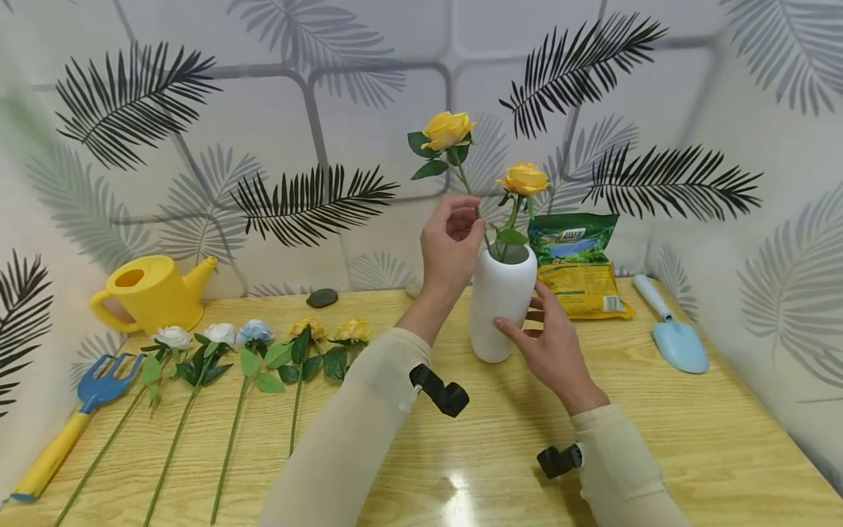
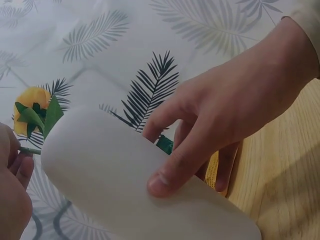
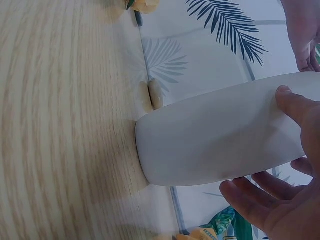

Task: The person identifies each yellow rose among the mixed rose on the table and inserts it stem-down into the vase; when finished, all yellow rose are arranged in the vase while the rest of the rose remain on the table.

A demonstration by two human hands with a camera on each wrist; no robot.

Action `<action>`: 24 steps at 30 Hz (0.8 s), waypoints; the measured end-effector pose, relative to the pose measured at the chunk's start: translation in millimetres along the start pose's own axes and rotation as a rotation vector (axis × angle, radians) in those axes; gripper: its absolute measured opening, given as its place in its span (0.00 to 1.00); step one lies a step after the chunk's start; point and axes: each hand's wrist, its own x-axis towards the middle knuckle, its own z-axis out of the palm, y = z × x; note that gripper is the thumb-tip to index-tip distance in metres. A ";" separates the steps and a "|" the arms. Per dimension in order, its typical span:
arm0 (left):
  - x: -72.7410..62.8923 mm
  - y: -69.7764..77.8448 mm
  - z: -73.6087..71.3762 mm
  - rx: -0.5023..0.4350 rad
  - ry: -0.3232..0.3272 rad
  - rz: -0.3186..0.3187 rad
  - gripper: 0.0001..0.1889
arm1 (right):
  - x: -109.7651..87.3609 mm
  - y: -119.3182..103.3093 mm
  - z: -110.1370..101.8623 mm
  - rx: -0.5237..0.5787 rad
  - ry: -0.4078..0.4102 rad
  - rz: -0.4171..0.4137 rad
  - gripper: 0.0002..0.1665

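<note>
Two long-stemmed roses with ruffled yellow petals are at the tall, smooth white vase (image 1: pixel 498 315), which stands on the pale wood-grain table (image 1: pixel 503 446). The left hand (image 1: pixel 451 245) pinches the green stem of the taller yellow rose (image 1: pixel 448 130) between thumb and fingers, just above the rim; the stem's lower part appears to pass into the mouth. The shorter yellow rose (image 1: pixel 525 179) stands in the vase, leaning slightly right, with neither hand on it. The right hand (image 1: pixel 549 344) grips the vase's body, thumb across the near face and fingers round the right side.

The roses look artificial, so they should be light, with petals that crush easily and stems stiff enough to guide yet able to bend. The bare stem below the leaves seems the best hold, as pressure on the bloom could spoil its shape. The vase (glazed ceramic or hard plastic, I cannot tell which) looks rigid and slick, perhaps breakable. A broad grasp round the middle, thumb opposing fingers, suits it better than a pinch at the lip.

Just behind it, to the right, is a green-and-yellow printed plastic bag (image 1: pixel 576 282).
</note>
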 end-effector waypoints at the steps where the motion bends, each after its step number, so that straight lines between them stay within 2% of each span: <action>1: -0.7 -0.8 0.3 -0.004 -0.001 -0.006 0.12 | -0.2 0.2 0.0 0.001 -0.001 0.002 0.51; 5: -2.6 -3.7 2.2 -0.015 0.005 -0.011 0.12 | -0.9 1.4 0.3 0.008 0.000 0.001 0.51; 15: -5.3 -8.3 5.0 0.020 0.029 0.078 0.12 | -1.2 2.4 0.3 0.006 0.003 -0.011 0.51; 24: -4.6 -7.5 5.7 0.051 0.050 0.101 0.09 | -0.3 2.3 0.3 0.016 0.001 -0.013 0.51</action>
